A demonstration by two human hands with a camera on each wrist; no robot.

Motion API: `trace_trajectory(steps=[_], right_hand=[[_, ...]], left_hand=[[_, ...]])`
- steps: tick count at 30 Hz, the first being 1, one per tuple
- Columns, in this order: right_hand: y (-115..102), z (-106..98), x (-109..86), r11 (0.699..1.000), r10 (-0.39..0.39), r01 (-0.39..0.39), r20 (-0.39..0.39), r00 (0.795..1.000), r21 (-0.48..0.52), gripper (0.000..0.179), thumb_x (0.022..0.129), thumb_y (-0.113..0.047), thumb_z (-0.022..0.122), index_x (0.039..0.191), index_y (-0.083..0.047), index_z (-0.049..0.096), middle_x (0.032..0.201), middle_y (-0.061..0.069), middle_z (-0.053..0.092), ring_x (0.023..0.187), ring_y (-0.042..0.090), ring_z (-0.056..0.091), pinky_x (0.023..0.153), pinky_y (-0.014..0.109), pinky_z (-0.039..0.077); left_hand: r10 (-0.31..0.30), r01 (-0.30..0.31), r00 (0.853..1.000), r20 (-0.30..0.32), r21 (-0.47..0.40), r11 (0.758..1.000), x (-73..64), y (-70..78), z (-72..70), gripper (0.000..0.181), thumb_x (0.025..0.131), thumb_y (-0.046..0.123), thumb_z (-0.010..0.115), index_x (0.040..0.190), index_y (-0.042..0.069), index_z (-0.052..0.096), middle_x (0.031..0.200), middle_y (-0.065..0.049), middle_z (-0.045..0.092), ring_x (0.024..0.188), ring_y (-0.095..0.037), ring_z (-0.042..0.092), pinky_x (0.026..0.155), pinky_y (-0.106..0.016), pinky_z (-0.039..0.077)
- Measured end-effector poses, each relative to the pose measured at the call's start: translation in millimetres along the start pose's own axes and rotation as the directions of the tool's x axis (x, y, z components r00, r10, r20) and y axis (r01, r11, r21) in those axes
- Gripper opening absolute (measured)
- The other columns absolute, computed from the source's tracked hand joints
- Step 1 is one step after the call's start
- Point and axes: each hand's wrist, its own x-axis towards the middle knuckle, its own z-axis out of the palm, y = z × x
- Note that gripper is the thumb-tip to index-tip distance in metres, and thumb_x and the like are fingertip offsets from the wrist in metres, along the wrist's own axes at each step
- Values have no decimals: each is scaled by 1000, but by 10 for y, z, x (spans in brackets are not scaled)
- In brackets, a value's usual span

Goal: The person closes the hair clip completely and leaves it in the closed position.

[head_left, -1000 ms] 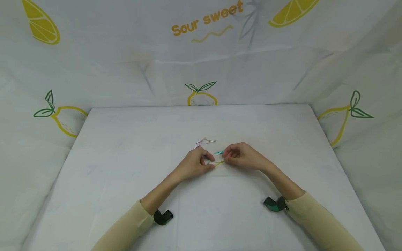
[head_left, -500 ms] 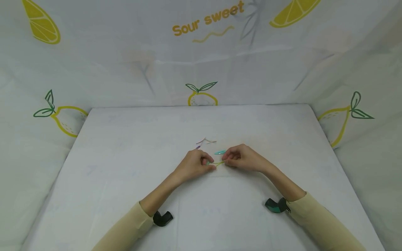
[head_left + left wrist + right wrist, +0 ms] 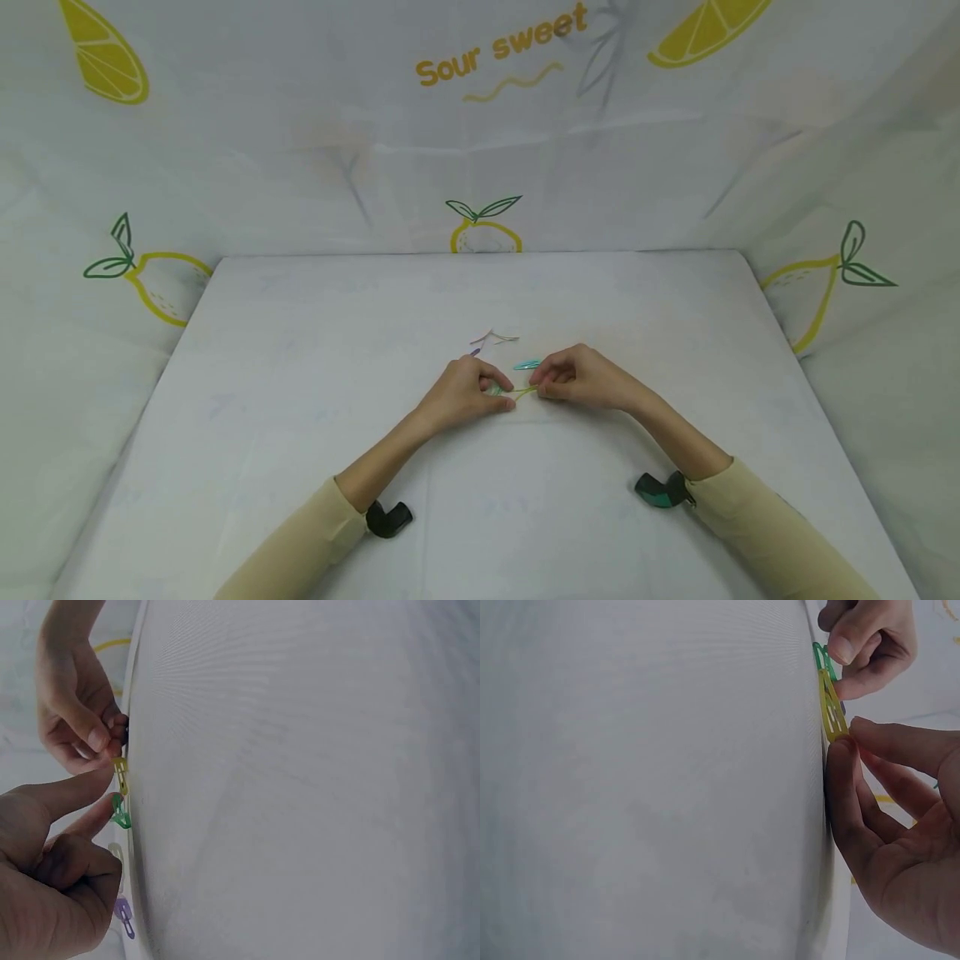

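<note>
My right hand (image 3: 577, 375) pinches the wide end of a yellow snap hair clip (image 3: 831, 709) between thumb and fingertip. Its narrow end points at my left hand (image 3: 468, 392), and its two parts stand spread. Thumb and forefinger of the left hand are curved about a green snap hair clip (image 3: 120, 812), their tips a small gap apart. The yellow clip's narrow end overlaps the green one in the right wrist view. Behind the left fingers in the left wrist view lie a whitish hair clip (image 3: 115, 864) and a purple hair clip (image 3: 124, 916).
A teal hair clip (image 3: 527, 365) lies just beyond the right fingertips. Farther back on the white-covered table (image 3: 337, 333) are a thin pinkish clip (image 3: 480, 338) and a thin gold-coloured clip (image 3: 506, 338). Black curved camera mounts (image 3: 388, 519) hang at both wrists.
Both hands stay almost in place, with small finger shifts around the yellow and green clips. A bit more of the purple clip shows beyond the left knuckles than a second ago.
</note>
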Motion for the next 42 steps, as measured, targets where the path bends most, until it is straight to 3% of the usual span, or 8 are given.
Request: trace_trajectory(steps=[9,26,42], right_hand=[[17,-7,11,1000,-9,9,-1,1000,-9,11,98,-6,77,108,-3,81,97,8,80,86,13,70,80,18,57],[-12,-3,54,999,24,-25,-20,1000,-39,8,98,-10,78,103,-5,82,93,4,79,79,7,68,74,19,56],[-36,4,41,999,25,-26,-10,1000,-44,6,98,-11,78,99,-5,81,82,1,74,71,11,63,67,20,53]], left_hand=[[5,-5,1000,13,-35,999,29,-23,24,18,88,18,91,103,8,86,60,7,44,59,-6,36,58,-20,30],[17,-16,999,40,-32,999,77,-44,60,17,87,16,92,99,7,85,57,7,42,56,-5,35,58,-20,31],[40,-39,997,61,-27,999,81,-57,70,18,87,19,91,98,9,81,58,9,42,54,-4,36,56,-21,33]])
